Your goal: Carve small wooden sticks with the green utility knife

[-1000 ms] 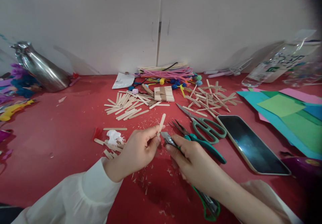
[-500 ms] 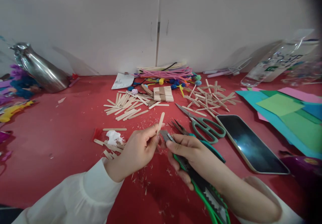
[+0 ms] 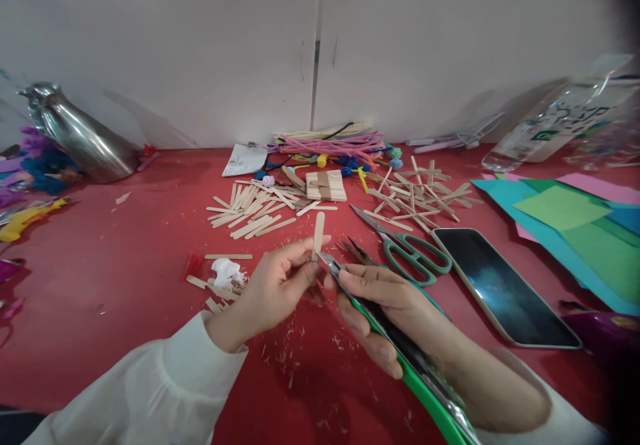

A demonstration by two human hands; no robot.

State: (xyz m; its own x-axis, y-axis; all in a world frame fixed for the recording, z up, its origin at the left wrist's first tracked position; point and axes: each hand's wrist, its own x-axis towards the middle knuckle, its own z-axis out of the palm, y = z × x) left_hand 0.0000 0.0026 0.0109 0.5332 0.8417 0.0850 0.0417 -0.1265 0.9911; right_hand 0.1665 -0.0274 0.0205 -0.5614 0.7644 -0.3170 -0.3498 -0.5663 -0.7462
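A single head-worn camera looks forward and down across the red table (image 3: 125, 265) — near enough that the left hand (image 3: 275, 285) and right hand (image 3: 383, 291) sit large in the lower middle, the left sleeve (image 3: 155, 378) entering from the bottom edge. The view is wide, taking in a metal jug (image 3: 93, 138) at far left and a plastic bottle (image 3: 547, 121) at far right, while white panels (image 3: 180, 45) behind the table fill the upper part — faced nearly straight on.

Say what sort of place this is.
Most likely a craft workspace, though whether at home or in a classroom I cannot tell: loose wooden sticks, coloured paper sheets and green-handled scissors lie on a red tabletop.
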